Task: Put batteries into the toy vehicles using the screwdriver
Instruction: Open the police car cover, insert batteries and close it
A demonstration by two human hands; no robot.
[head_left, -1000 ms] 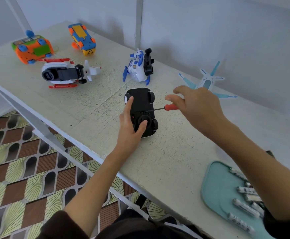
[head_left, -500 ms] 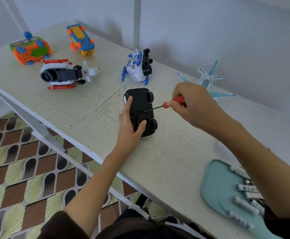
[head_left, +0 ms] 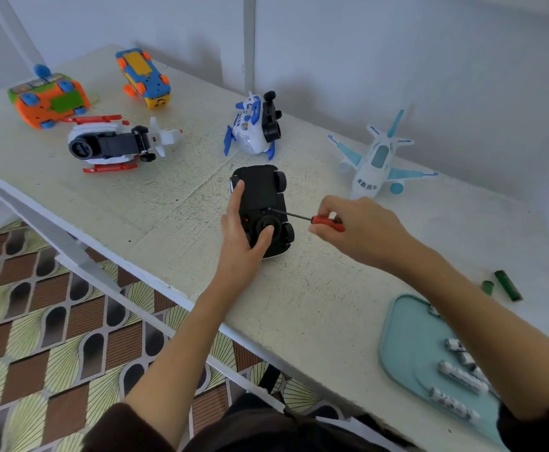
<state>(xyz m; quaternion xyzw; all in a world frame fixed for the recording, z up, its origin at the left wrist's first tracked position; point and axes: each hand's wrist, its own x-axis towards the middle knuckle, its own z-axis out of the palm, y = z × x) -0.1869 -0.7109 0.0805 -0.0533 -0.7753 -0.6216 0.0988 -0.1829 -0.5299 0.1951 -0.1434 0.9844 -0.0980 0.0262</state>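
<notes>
**Turning a Screw on the Black Car**

Sitting at a worn white table (head_left: 155,223), you face plain grey-white walls, and a floor of brown and cream tiles shows past the near edge. A light blue tray (head_left: 406,347) lies by your right arm. Some batteries (head_left: 459,376) lie loose in it; a few are hidden by your arm, so you cannot count them all. Two small green pieces (head_left: 508,285) lie on the table just past the tray.

Your left hand (head_left: 243,236) holds the black toy car (head_left: 263,194), which lies upside down near the middle of the table. One finger points along its side and the thumb presses by the round part.

Your right hand (head_left: 361,230) pinches the red handle of the screwdriver (head_left: 327,222). Its thin tip touches the underside of the car.

More toys sit farther back: an orange one (head_left: 48,99), a blue and yellow one (head_left: 144,79), a helicopter (head_left: 116,145), a small blue and white plane (head_left: 253,125) and a pale blue plane (head_left: 377,161).
</notes>
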